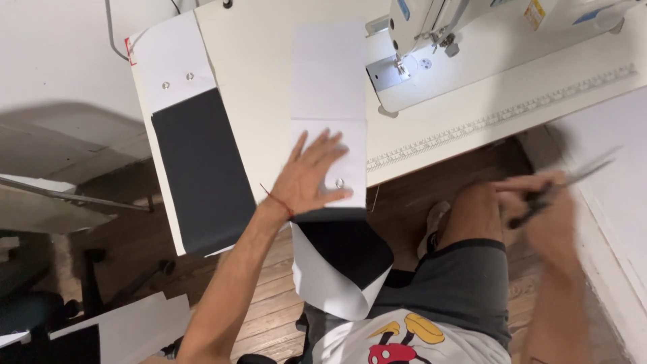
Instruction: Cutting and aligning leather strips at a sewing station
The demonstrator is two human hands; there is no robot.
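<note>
My left hand point(311, 174) lies flat, fingers spread, on a long white strip of fabric point(328, 81) with a metal snap near the thumb. The strip runs across the sewing table point(256, 61) and hangs off its front edge, where a black piece point(347, 246) folds over the white end. My right hand point(549, 209) is blurred, off the table at the right above my knee, and is closed on scissors point(573, 178) with dark handles. A red thread is tied around my left wrist.
A second white and black strip point(192, 155) lies along the table's left edge. A white sewing machine point(431, 27) stands at the back right, with a ruler strip point(499, 118) along the table front. Wooden floor lies below; more black and white pieces point(101, 334) sit at bottom left.
</note>
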